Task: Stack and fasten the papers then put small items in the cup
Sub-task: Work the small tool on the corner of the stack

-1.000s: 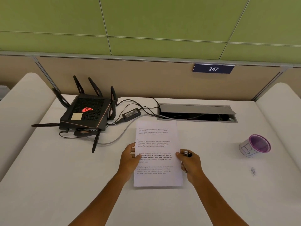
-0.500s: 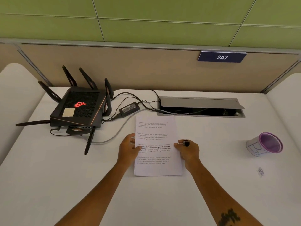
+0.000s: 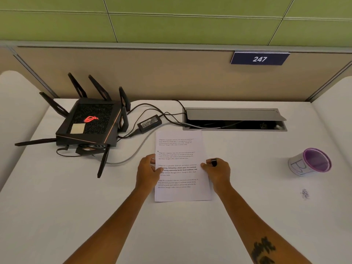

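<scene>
A stack of printed white papers (image 3: pixel 181 166) lies flat in the middle of the white desk. My left hand (image 3: pixel 147 169) pinches the stack's left edge, thumb on top of the sheet. My right hand (image 3: pixel 218 170) is at the right edge, thumb tip on the paper, and holds a small black binder clip (image 3: pixel 213 162) in its curled fingers. A white cup (image 3: pixel 309 162) with a purple inside and pen marks on its wall stands far to the right, its mouth in view. A small heap of tiny items (image 3: pixel 304 193) lies on the desk in front of the cup.
A black router (image 3: pixel 89 124) with several antennas sits at the back left. Its power brick (image 3: pixel 149 122) and cables run to an open cable hatch (image 3: pixel 234 119) just behind the papers. A partition with a "247" sign (image 3: pixel 260 58) closes the back.
Both hands stay at the paper's two side edges with the clip still in my right hand. Only the camera view has shifted, so the scene sits a little differently in frame.
</scene>
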Demonstrator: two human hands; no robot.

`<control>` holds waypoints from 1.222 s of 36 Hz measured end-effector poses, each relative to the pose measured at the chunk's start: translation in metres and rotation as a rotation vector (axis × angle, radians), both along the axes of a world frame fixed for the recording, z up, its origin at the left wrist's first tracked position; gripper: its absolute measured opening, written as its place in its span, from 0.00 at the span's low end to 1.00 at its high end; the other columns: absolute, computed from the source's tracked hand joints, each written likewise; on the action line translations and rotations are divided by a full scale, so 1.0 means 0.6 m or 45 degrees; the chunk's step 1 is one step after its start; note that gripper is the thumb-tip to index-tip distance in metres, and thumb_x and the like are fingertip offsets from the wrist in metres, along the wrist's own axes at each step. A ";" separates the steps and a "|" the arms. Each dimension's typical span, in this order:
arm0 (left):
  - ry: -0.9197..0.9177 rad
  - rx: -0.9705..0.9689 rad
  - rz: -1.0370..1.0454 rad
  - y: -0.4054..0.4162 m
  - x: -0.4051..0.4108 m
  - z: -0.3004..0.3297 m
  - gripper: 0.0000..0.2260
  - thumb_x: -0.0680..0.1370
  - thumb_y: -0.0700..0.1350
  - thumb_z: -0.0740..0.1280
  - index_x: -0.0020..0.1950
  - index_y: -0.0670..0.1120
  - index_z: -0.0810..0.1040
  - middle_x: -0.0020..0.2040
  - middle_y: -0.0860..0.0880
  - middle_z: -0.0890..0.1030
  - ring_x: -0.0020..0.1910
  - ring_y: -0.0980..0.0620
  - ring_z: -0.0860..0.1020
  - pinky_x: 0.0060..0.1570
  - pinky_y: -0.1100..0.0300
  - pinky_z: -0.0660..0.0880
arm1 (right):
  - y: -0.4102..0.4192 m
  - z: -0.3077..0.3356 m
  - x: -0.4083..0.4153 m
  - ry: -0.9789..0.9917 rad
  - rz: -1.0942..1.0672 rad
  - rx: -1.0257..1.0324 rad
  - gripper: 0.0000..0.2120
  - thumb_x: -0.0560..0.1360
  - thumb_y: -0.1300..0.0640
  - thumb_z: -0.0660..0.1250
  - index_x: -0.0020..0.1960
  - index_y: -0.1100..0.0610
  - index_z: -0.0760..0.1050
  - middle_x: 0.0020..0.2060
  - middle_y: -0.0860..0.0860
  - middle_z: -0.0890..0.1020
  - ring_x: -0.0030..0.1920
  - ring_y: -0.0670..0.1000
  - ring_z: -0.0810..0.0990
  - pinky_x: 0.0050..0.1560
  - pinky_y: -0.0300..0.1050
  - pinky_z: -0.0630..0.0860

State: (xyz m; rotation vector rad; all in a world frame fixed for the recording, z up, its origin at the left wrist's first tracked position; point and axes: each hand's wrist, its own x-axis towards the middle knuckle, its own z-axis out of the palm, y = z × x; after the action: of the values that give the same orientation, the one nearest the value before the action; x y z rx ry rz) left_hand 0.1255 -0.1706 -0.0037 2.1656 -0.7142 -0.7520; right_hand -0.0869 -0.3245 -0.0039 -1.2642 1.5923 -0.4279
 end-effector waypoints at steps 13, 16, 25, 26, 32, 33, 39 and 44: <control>-0.061 0.022 0.052 0.022 -0.014 -0.003 0.29 0.79 0.47 0.76 0.78 0.46 0.70 0.73 0.43 0.74 0.63 0.42 0.80 0.59 0.50 0.83 | 0.020 0.018 -0.036 -0.011 0.038 -0.036 0.13 0.77 0.56 0.75 0.60 0.52 0.78 0.53 0.47 0.80 0.55 0.53 0.79 0.56 0.46 0.74; -0.190 0.041 -0.019 0.031 -0.025 -0.008 0.30 0.80 0.50 0.76 0.79 0.46 0.68 0.75 0.43 0.72 0.70 0.41 0.76 0.67 0.42 0.81 | 0.012 0.022 -0.050 -0.068 0.044 0.002 0.15 0.78 0.59 0.72 0.63 0.51 0.75 0.54 0.46 0.79 0.56 0.52 0.78 0.57 0.47 0.75; -0.441 -0.030 -0.246 0.070 -0.084 -0.026 0.34 0.79 0.50 0.76 0.81 0.47 0.65 0.79 0.44 0.70 0.77 0.42 0.71 0.75 0.44 0.73 | -0.061 0.018 -0.104 0.039 0.224 -0.016 0.15 0.78 0.56 0.72 0.64 0.52 0.76 0.55 0.51 0.82 0.55 0.59 0.83 0.61 0.59 0.83; -0.442 -0.040 -0.263 0.073 -0.091 -0.028 0.34 0.79 0.49 0.76 0.81 0.46 0.66 0.79 0.44 0.70 0.77 0.43 0.71 0.75 0.45 0.72 | -0.070 0.020 -0.108 0.073 0.264 -0.047 0.11 0.77 0.56 0.72 0.60 0.52 0.78 0.52 0.52 0.83 0.54 0.59 0.84 0.59 0.60 0.83; -0.485 -0.064 -0.313 0.089 -0.114 -0.040 0.34 0.78 0.48 0.76 0.80 0.46 0.66 0.78 0.45 0.71 0.76 0.44 0.71 0.76 0.50 0.69 | -0.130 0.046 -0.113 0.240 0.436 -0.254 0.16 0.79 0.59 0.73 0.65 0.57 0.75 0.55 0.52 0.80 0.53 0.55 0.79 0.49 0.44 0.75; -0.491 -0.062 -0.318 0.091 -0.116 -0.041 0.34 0.78 0.47 0.77 0.80 0.46 0.67 0.78 0.45 0.71 0.76 0.44 0.71 0.76 0.49 0.69 | -0.143 0.046 -0.112 0.272 0.464 -0.287 0.17 0.79 0.59 0.72 0.66 0.57 0.73 0.57 0.53 0.80 0.54 0.55 0.79 0.50 0.45 0.76; -0.497 -0.047 -0.334 0.095 -0.130 -0.048 0.33 0.78 0.48 0.76 0.80 0.46 0.67 0.79 0.45 0.70 0.77 0.42 0.70 0.77 0.43 0.70 | -0.216 0.041 -0.110 0.542 0.754 -0.523 0.16 0.81 0.61 0.69 0.67 0.55 0.72 0.61 0.54 0.82 0.58 0.57 0.81 0.55 0.48 0.76; -0.504 -0.049 -0.337 0.092 -0.134 -0.063 0.31 0.79 0.52 0.71 0.80 0.48 0.66 0.79 0.46 0.69 0.78 0.43 0.69 0.76 0.34 0.71 | -0.266 0.026 -0.105 0.710 0.952 -0.713 0.21 0.78 0.64 0.73 0.70 0.56 0.74 0.64 0.53 0.77 0.59 0.57 0.81 0.59 0.49 0.80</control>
State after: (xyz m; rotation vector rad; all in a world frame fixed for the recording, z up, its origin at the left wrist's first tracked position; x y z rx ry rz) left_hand 0.0453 -0.1156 -0.0414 2.2334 -1.2260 -0.4324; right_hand -0.1501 -0.4843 0.0117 -2.4440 1.3146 -0.0234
